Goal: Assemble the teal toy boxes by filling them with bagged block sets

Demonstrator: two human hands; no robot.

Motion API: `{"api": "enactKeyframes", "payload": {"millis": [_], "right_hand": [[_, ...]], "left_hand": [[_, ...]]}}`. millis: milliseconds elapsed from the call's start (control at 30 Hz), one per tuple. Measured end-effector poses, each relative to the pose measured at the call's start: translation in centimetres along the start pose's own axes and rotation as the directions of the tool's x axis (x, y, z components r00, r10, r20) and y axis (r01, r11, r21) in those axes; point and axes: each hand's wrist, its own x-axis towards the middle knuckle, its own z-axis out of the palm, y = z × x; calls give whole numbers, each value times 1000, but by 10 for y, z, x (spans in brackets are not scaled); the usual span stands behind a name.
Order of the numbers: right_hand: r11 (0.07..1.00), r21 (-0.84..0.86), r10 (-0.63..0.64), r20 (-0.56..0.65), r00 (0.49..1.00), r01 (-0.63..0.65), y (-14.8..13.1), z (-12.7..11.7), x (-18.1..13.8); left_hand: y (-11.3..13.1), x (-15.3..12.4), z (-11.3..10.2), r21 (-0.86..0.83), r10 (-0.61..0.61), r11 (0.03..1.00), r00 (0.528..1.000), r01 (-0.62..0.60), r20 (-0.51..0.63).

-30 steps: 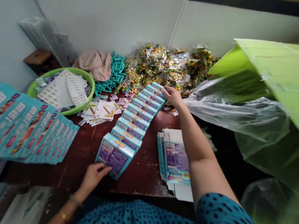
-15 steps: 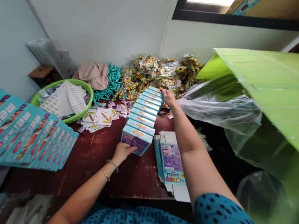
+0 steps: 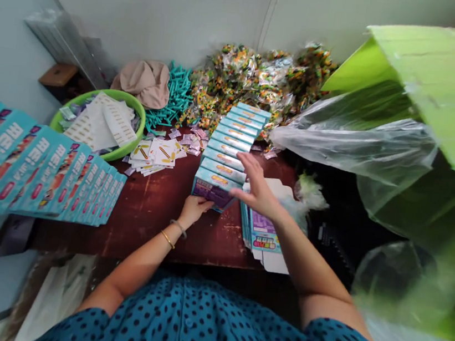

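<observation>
A row of several teal boxes (image 3: 231, 140) runs away from me along the middle of the table, tops facing up, the nearest showing a purple printed face. My left hand (image 3: 196, 211) grips the lower front edge of the nearest box, its thumb on the face and its other fingers partly hidden below. My right hand (image 3: 260, 191) is beside the near right end of the row with its fingers apart, holding nothing; whether its fingertips touch the boxes I cannot tell. Under and beyond the right wrist lies a stack of flattened box cartons (image 3: 264, 241).
Another row of teal boxes (image 3: 43, 168) stands on the left. A green basin (image 3: 136, 144) of papers, printed cards (image 3: 158, 154), teal sticks (image 3: 176, 96) and bagged colourful pieces (image 3: 240, 71) crowd the back. A green carton (image 3: 451, 94) with a plastic liner (image 3: 362, 132) juts in from the right.
My right hand has let go of the far end of the row and come back toward its near right side, fingers apart. My left hand stays at the nearest box. The view has tilted down.
</observation>
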Motion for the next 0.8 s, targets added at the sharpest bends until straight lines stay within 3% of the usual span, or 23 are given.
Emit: {"api": "enactKeyframes", "payload": {"millis": [67,133,233,367,567,700,800], "right_hand": [[999,-48,25,26,999,-24,-20,10,-28],[993,-102,66,-6,998,-66,-21,22,-40],[980,-178,79,-50,996,-86,-6,38,-39],[976,-202,70,-88,994,-87,13,51,-28],[980,-189,49,-104,993,-68,16,44,-29],[987,-139,74,-74,995,-83,0,28,-29],[977,-194,81,-46,996,-88,-13,22,-16]], "left_hand": [[0,-12,1,-13,22,1000,1000,-22,12],[3,-22,3,-17,55,998,998,-55,11],[8,-23,8,-17,97,995,995,-97,-4],[14,-2,14,-33,101,994,995,-101,3],[19,11,16,-68,82,994,996,-81,18],[17,10,16,-101,67,993,998,-64,18],[15,12,17,-125,52,991,999,-49,14]]}}
